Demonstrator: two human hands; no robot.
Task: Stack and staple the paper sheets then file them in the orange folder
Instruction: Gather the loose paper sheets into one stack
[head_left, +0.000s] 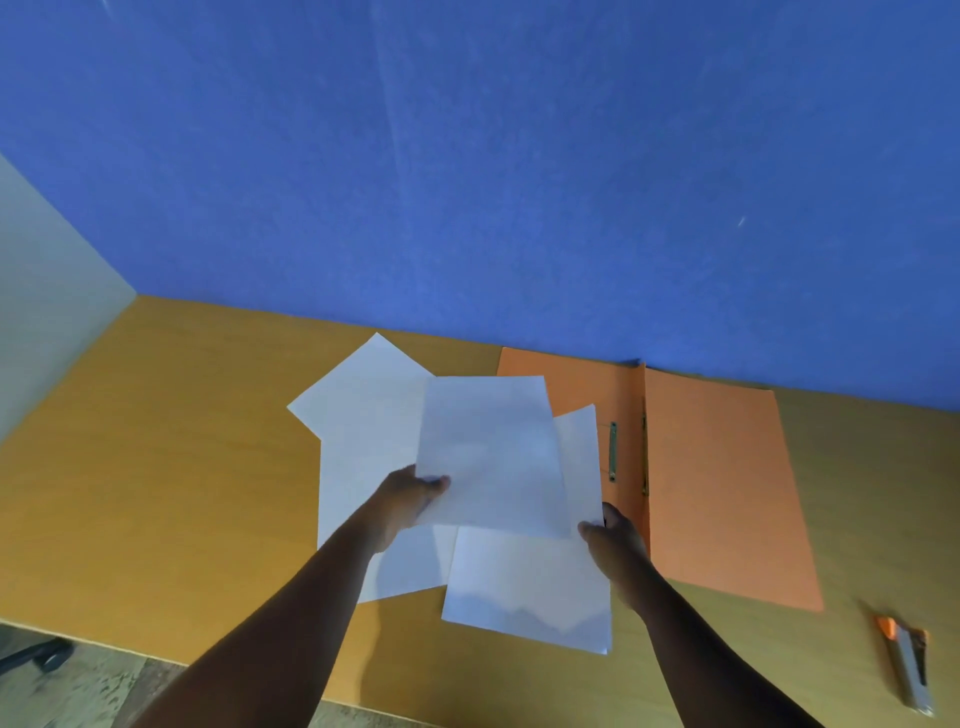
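Note:
Several white paper sheets lie fanned out on the wooden desk (156, 467). My left hand (410, 499) pinches the lower left corner of the top sheet (488, 452), which is lifted above the others. My right hand (613, 535) grips the right edge of another sheet (524, 587) that reaches toward the desk's front. A further sheet (363, 405) lies flat at the back left. The orange folder (717, 488) lies open to the right of the sheets, its green metal fastener (613, 451) showing near the spine. The grey and orange stapler (909, 665) rests at the far right.
A blue partition wall (519, 182) stands along the back of the desk, and a pale panel (47, 312) closes the left side. The desk's front edge runs low in the view, with floor and a chair base (41, 654) beyond it at lower left.

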